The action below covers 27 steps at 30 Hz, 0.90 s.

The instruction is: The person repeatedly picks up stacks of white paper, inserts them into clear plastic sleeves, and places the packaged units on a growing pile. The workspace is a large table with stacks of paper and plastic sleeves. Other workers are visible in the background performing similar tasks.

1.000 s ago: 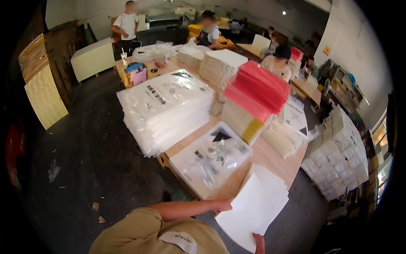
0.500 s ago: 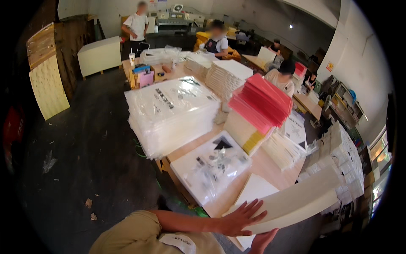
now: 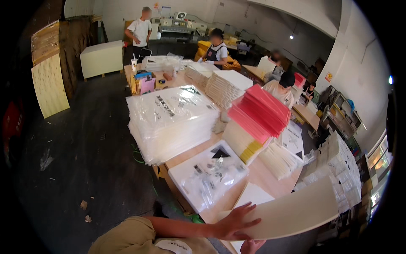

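Off-white paper (image 3: 296, 209), curved; L hand (image 3: 234, 223) atop, R hand (image 3: 251, 247) @ edge.

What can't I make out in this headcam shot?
All in the head view:
Right hand: wrist cut off by the lower edge.
Flat white paper: partly hidden by the held paper.
Black-capped co-worker: lower body hidden by the red stack.

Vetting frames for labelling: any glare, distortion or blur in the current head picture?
Head view: glare on the plastic-wrapped stack and bright window; head view: plywood panel looks bowed near the dark fisheye rim; head view: standing person's head blurred, left hand fairly clear.
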Available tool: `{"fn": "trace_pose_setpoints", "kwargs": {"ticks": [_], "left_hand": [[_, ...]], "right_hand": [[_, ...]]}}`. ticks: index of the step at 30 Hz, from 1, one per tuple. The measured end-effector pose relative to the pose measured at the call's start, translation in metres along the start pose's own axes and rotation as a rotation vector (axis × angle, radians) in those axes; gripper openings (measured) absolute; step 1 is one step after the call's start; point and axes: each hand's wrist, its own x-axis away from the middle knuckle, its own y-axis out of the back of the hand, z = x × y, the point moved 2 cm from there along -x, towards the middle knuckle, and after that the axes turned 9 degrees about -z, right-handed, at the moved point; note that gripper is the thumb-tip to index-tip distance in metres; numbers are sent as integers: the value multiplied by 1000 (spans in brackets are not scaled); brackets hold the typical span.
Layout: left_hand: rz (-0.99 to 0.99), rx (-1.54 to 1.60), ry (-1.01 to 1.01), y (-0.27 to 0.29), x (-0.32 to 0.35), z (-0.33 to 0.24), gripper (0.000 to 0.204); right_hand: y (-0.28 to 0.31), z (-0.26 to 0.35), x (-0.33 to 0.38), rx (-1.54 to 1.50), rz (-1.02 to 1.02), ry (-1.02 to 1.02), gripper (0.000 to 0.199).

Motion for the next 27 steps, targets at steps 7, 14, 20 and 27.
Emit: {"fn": "trace_pose_setpoints", "kwargs": {"ticks": [7,14,20,27], "left_hand": [[-45,-55,-80,3,6,7,87],[-63,63,-123,33,-3,-8,87],[210,739,540,68,-39,11,114],[30,578,669,80,5,42,110]], "right_hand": [[-9,-4,-18,-50,18,-50,90],[5,-2,-15,68,32,-91,85],[8,-17,-46,354,585,-333,71],[-67,14,-31,-212,469,-175,71]]}}
